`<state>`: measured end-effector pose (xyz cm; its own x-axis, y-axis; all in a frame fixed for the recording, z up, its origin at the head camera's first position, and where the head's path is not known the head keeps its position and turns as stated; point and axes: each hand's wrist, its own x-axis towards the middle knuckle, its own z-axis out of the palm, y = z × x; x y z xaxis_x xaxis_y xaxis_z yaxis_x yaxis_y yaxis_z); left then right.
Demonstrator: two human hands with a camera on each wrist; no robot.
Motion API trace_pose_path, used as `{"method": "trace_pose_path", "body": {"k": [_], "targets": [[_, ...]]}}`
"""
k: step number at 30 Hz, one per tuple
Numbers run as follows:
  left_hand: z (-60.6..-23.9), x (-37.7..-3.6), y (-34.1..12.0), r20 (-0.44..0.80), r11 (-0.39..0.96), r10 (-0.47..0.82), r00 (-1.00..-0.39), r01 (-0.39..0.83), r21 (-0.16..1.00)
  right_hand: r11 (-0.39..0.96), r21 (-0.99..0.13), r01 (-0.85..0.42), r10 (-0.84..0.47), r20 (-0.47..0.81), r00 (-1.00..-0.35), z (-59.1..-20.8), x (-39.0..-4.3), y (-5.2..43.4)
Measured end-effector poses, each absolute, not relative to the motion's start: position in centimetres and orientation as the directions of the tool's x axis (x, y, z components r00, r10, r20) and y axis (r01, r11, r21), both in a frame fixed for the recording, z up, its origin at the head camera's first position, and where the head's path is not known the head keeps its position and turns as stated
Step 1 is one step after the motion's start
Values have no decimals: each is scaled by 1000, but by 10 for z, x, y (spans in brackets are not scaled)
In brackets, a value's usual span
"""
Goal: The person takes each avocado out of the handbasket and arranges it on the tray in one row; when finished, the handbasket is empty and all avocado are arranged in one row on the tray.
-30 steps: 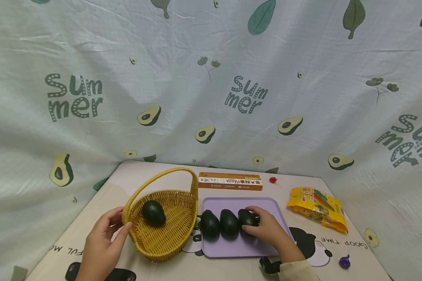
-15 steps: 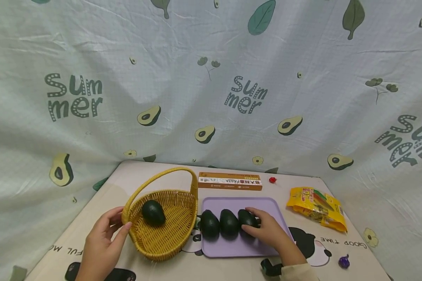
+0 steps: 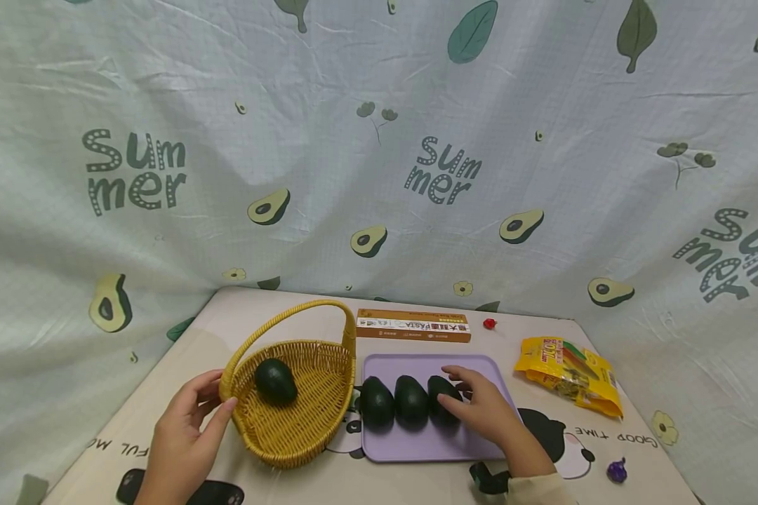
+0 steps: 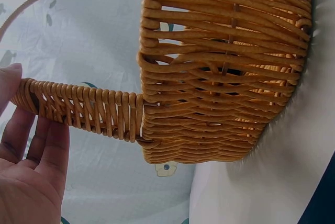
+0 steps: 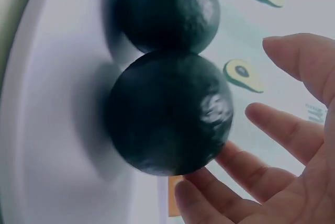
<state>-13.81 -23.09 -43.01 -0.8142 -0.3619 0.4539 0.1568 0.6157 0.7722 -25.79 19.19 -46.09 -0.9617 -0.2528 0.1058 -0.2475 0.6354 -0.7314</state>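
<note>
A woven yellow basket (image 3: 297,414) with a hoop handle stands left of centre on the table, with one dark green avocado (image 3: 276,381) inside. My left hand (image 3: 217,394) holds the basket's left rim (image 4: 78,110), thumb on one side and fingers on the other. A lilac tray (image 3: 474,365) beside it carries three avocados in a row: left (image 3: 377,402), middle (image 3: 412,401) and right (image 3: 442,393). My right hand (image 3: 464,393) hovers at the right avocado (image 5: 167,111) with its fingers (image 5: 282,135) spread and loose, gripping nothing.
A flat brown pasta box (image 3: 413,326) lies behind the tray, with a small red candy (image 3: 490,323) next to it. A yellow snack bag (image 3: 570,374) lies at the right and a purple candy (image 3: 617,470) near the front right corner. Printed cloth hangs around the table.
My right hand has let go of the right avocado, its fingers lifting and spreading. The left hand, the basket and the avocados stay where they were.
</note>
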Motion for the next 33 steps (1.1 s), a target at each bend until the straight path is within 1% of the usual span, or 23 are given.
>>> {"method": "trace_pose_path", "body": {"k": [8,13,22,29,33], "targets": [[-431,-140,-232,451,620,-358,-818,153,769,603,-762,-237,-254,98,-962,-452,-258,183],[-432,-140,-232,441,619,-366,-820,140,773,572,-773,-276,-292,123,-949,-444,-255,173],[-432,-139,-231,445,622,-367,-817,140,770,528,-753,-394,-405,185,-895,-430,-255,149],[-432,-139,-232,443,624,-364,-819,139,769,501,-724,-474,-496,208,-843,-419,-256,129],[-431,-139,-232,447,624,-364,-817,142,768,486,-721,-494,-532,204,-822,-411,-256,118]]}}
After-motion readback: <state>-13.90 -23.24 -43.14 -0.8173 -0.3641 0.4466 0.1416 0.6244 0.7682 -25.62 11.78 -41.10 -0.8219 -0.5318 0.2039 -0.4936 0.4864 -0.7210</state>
